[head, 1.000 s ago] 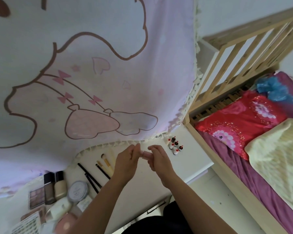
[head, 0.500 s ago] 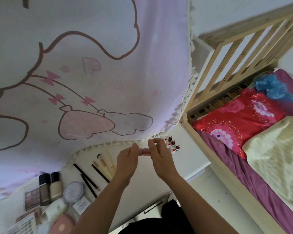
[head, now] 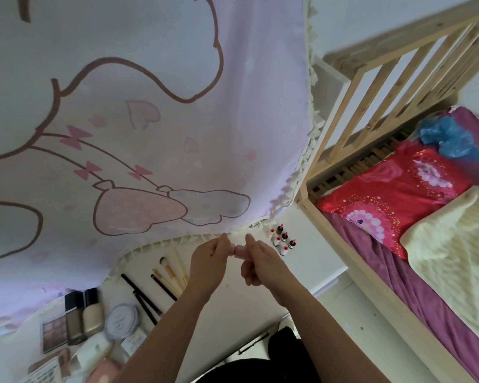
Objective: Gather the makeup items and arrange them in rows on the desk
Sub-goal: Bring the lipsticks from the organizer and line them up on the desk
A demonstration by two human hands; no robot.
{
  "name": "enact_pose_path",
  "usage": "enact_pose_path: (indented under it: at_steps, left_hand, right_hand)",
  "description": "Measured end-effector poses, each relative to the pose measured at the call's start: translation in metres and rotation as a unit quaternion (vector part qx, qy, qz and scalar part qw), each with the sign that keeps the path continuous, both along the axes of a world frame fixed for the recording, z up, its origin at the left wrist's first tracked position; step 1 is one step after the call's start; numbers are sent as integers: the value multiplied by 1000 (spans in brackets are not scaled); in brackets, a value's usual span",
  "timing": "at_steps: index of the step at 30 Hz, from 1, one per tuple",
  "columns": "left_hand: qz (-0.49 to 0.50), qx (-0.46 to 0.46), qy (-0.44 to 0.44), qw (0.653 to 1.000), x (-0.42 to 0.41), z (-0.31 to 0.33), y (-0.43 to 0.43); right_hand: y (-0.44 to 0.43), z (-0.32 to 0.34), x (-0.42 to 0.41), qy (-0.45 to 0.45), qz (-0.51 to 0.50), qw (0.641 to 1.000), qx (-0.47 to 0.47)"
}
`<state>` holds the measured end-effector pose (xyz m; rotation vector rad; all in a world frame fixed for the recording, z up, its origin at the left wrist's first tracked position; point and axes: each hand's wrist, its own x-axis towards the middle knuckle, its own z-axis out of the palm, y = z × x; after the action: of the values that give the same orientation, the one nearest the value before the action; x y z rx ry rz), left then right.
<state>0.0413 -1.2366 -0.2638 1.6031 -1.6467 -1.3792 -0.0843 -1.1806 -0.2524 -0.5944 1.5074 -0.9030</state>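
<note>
Above the white desk (head: 310,261), my left hand (head: 208,268) and my right hand (head: 263,268) both hold a small pink tube (head: 239,250), one at each end. To the right of my hands stand several small bottles with red caps (head: 282,240), grouped in short rows. Several makeup brushes and dark pencils (head: 161,283) lie side by side left of my hands. At the desk's left end are two foundation bottles (head: 83,313), a round compact (head: 121,322), an eyeshadow palette (head: 54,333) and other items.
A pink cartoon-print curtain (head: 138,120) with a tasselled hem hangs over the back of the desk. A wooden bed frame (head: 371,87) stands to the right with a red pillow (head: 393,194), a purple sheet and a cream blanket (head: 454,244).
Both hands have stayed together on the pink tube and shifted slightly above the desk. The view has tilted a little; the items on the desk have not moved.
</note>
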Motion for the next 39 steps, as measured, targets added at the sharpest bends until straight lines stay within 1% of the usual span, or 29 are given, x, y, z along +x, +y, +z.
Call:
enact_pose_path:
  at_steps: [3, 6, 8, 11, 12, 15, 17, 20, 22, 26, 28, 30, 32, 37, 39]
  left_hand:
    - [23, 19, 6, 1000, 0, -1, 2]
    - [36, 26, 18, 999, -1, 0, 2]
    - [32, 22, 24, 999, -1, 1, 3]
    - [14, 13, 24, 1000, -4, 2, 4]
    - [13, 15, 25, 999, -4, 2, 4]
    - [31, 35, 31, 998, -4, 0, 4]
    - [38, 46, 36, 998, -3, -2, 4]
    - [23, 39, 34, 998, -3, -2, 6]
    - [14, 32, 31, 999, -4, -3, 7]
    - [30, 40, 33, 998, -5, -4, 8]
    - [27, 40, 40, 998, -6, -3, 10]
    - [14, 34, 39, 999, -8, -1, 13]
    - [15, 31, 41, 999, -9, 1, 13]
    - [25, 31, 48, 998, -3, -2, 12]
    - [18, 35, 53, 998, -3, -2, 13]
  right_hand:
    - [2, -6, -2, -38, -24, 999, -20]
    - [0, -3, -7, -85, -35, 996, -11]
    - [-1, 2, -12, -73, -37, 997, 11]
    - [0, 6, -17, -33, 4, 999, 33]
    - [1, 5, -16, -35, 4, 999, 24]
    - [7, -2, -15, -49, -34, 998, -24]
    - [10, -4, -16, -53, -33, 997, -44]
    - [11, -1, -15, -99, -32, 995, -2]
    - [13, 3, -14, -97, -21, 995, 19]
    - [19, -1, -17, -72, -57, 995, -35]
    - [19, 0, -21, -75, -46, 995, -39]
    - [18, 6, -21, -106, -33, 994, -2]
    - [19, 10, -21, -104, -17, 994, 31]
    - [25, 7, -26, -84, -34, 995, -35]
    - [25, 7, -26, -100, -26, 994, -30]
